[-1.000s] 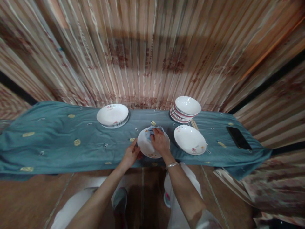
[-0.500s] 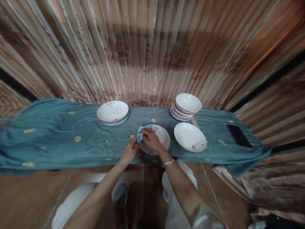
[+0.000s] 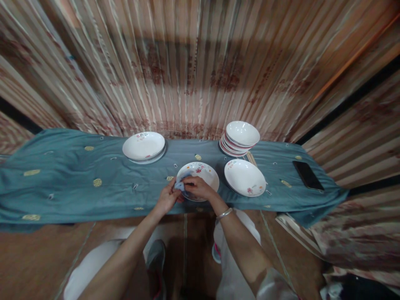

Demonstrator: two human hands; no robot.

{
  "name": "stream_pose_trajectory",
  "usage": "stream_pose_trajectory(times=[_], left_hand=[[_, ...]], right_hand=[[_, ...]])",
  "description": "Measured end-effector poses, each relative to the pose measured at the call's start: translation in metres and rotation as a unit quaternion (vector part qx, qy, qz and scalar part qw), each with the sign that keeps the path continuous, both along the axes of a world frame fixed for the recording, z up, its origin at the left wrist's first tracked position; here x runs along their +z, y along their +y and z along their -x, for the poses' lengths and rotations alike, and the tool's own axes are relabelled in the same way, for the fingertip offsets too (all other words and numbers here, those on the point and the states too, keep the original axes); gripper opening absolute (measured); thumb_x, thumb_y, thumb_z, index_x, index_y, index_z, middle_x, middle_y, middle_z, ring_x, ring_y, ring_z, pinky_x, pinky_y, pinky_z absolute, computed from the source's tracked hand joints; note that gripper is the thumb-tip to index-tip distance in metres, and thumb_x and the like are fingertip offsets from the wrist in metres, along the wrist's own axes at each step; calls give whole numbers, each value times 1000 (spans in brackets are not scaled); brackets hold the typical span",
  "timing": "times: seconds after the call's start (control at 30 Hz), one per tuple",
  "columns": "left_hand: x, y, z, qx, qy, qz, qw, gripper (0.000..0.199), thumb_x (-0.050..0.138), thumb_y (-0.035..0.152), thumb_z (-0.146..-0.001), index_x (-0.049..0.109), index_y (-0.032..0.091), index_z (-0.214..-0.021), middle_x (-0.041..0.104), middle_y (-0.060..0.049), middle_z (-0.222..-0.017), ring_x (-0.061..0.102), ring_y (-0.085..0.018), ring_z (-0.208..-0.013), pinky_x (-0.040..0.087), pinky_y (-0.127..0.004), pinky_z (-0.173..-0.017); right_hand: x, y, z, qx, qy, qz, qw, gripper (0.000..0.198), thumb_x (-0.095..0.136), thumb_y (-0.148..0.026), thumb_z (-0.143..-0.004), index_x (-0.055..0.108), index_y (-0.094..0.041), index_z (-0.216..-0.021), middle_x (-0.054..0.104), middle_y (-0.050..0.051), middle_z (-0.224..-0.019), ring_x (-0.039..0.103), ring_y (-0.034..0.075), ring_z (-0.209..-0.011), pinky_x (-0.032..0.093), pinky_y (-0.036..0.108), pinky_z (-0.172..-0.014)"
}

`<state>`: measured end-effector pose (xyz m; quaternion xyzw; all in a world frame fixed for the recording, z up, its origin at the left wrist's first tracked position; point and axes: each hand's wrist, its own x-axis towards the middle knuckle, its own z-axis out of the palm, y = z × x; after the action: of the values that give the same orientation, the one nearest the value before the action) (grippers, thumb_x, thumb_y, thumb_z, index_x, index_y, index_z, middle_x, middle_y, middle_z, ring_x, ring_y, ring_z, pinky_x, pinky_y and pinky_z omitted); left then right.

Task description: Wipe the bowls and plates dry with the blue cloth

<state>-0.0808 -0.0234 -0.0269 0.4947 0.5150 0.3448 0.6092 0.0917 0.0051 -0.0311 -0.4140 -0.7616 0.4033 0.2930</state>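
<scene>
A white plate with a floral print (image 3: 208, 174) lies near the front edge of the cloth-covered table. My left hand (image 3: 168, 197) grips its left rim, fingers closed, thumb by the edge. Bunched in my right hand (image 3: 198, 187) is a light blue cloth (image 3: 180, 185), pressed against the plate's left side close to my left thumb. The right fingers are closed around part of the cloth and hide some of it. A silver bangle circles my right wrist.
Stacked flowered plates (image 3: 143, 146) stand at the back left. More plates (image 3: 245, 178) lie to the right, with a bowl stack (image 3: 242, 135) behind them and a black phone (image 3: 308, 175) farther right. A pleated curtain (image 3: 187, 71) hangs behind the table (image 3: 71, 166).
My right hand and the cloth have moved down the plate's left side, toward my left thumb. The whole view has shifted slightly. My left hand still holds the rim.
</scene>
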Motion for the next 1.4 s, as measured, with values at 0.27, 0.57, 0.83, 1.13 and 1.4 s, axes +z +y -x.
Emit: stream_pose_trajectory(times=[0.27,0.57,0.83,1.13,1.4], left_hand=[[-1,1,3,-16,-23,-3,1000,97,68,28,-65,30,6,-151,62,6,-55,62,-16,-52,51,-27,-55],[1,3,-1,-9,4,4,1000,85,59,38,-76,33,3,-148,64,2,-53,61,-19,-49,48,-28,-51],[-1,2,0,-7,-2,-5,1000,101,62,48,-70,24,1,-151,63,3,-53,61,-18,-50,48,-28,-51],[-2,3,1,-15,-9,-2,1000,105,63,48,-72,16,6,-156,63,4,-53,62,-17,-50,47,-26,-50],[-1,3,1,-12,-15,5,1000,105,65,48,-72,16,6,-156,63,5,-53,61,-17,-50,47,-26,-51]], right_hand=[[6,-7,-15,43,-45,51,997,13,60,-19,-83,70,-15,-75,59,-4,-66,52,11,-65,38,20,-63],[17,-18,-39,68,-99,75,990,14,60,-16,-81,74,-15,-80,63,-2,-69,54,11,-65,38,21,-64],[36,-37,-49,-37,-234,33,971,15,62,-17,-78,76,-14,-81,73,4,-83,62,14,-74,40,23,-67],[31,-38,-52,-132,-345,-38,929,15,59,-19,-81,73,-17,-76,73,9,-81,65,22,-81,45,29,-69],[-1,-20,-65,-210,-303,-137,919,22,47,-14,-92,67,-18,-85,68,13,-89,60,27,-97,47,43,-97]])
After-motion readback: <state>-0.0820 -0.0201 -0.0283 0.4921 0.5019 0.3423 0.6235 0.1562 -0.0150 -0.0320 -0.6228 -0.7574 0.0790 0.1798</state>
